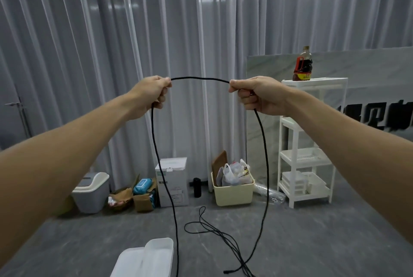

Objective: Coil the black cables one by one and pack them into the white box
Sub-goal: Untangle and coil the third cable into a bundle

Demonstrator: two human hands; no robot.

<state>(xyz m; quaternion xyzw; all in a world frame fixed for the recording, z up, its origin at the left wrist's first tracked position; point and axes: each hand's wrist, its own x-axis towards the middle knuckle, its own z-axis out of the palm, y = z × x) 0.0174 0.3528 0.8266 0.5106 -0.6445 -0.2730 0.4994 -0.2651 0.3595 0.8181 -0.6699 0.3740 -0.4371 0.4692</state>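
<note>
1. Your left hand and right hand, raised at arm's length, each grip a black cable that arches between them.
2. Both ends hang below your fists to the floor.
3. The white box sits open far beneath your left hand.
</note>
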